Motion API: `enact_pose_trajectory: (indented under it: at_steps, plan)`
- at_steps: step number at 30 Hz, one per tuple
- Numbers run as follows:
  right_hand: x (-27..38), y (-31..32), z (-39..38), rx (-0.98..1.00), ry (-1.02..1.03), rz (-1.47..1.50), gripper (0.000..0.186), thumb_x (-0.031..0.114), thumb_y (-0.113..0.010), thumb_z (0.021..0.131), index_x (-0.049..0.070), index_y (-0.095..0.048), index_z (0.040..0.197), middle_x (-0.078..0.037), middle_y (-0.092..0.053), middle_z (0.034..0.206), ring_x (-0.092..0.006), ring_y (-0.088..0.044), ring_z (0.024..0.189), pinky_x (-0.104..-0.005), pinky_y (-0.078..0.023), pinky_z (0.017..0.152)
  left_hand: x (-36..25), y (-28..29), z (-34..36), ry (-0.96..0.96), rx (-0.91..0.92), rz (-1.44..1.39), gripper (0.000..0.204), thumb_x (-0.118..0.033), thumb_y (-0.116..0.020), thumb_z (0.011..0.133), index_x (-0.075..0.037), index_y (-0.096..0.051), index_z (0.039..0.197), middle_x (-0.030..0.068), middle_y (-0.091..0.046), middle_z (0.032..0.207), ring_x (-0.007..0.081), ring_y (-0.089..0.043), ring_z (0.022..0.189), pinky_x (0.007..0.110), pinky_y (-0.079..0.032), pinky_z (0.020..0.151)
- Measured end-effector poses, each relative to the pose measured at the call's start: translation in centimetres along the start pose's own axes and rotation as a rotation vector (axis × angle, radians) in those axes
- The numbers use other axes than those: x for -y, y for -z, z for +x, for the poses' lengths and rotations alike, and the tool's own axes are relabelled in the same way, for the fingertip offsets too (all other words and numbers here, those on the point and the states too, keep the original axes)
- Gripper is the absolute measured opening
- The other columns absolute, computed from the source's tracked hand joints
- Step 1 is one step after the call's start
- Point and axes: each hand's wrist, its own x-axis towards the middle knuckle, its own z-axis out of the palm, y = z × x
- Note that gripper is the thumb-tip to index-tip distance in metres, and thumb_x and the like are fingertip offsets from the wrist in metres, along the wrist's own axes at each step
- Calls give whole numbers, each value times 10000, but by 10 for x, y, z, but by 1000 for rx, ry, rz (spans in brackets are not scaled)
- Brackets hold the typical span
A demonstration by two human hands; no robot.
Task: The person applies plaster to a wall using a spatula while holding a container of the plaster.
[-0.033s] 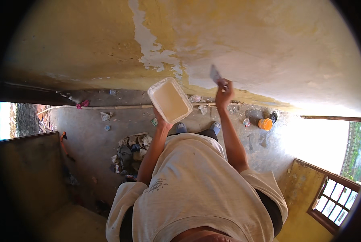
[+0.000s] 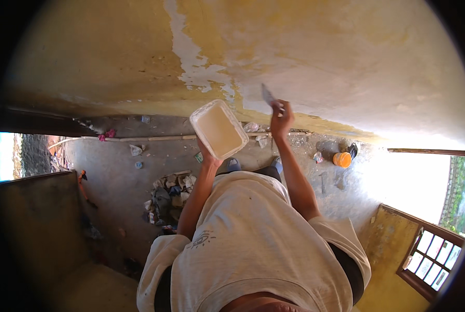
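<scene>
My left hand (image 2: pixel 207 155) grips a rectangular off-white tub (image 2: pixel 219 130) from its near side; its open top faces up and smooth cream paste shows inside. My right hand (image 2: pixel 282 122) is closed around the handle of a putty knife (image 2: pixel 267 94), whose blade is slightly blurred and points up and left. That blade is close to the wall (image 2: pixel 347 67); whether it touches, I cannot tell. Yellow paint with pale smoothed areas covers the wall. A bare whitish patch (image 2: pixel 193 67) runs down it, left of the knife.
A long bamboo pole (image 2: pixel 160 138) lies along the wall's foot. On the floor are an orange bucket (image 2: pixel 341 159) at right, a heap of rags and debris (image 2: pixel 170 197) at left, and scattered plastic scraps. A bright doorway opens at right, above a barred window (image 2: pixel 431 260).
My right hand has shifted a little left with the putty knife, toward the tub. The left hand and the tub stay nearly where they were.
</scene>
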Motion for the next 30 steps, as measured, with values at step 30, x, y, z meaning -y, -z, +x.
enact_pose_trajectory:
  at_steps: [30]
  plan:
    - [-103,188,100,-399,-128,-39,77,35,-650,886,13,-594,935,-53,-655,895,-146,-602,815,-292,-496,672,114,-46,22,28,45,16,563,-552,-398,996,-170,-508,1395,6,-605,1312,217,-592,1190,438,-493,998]
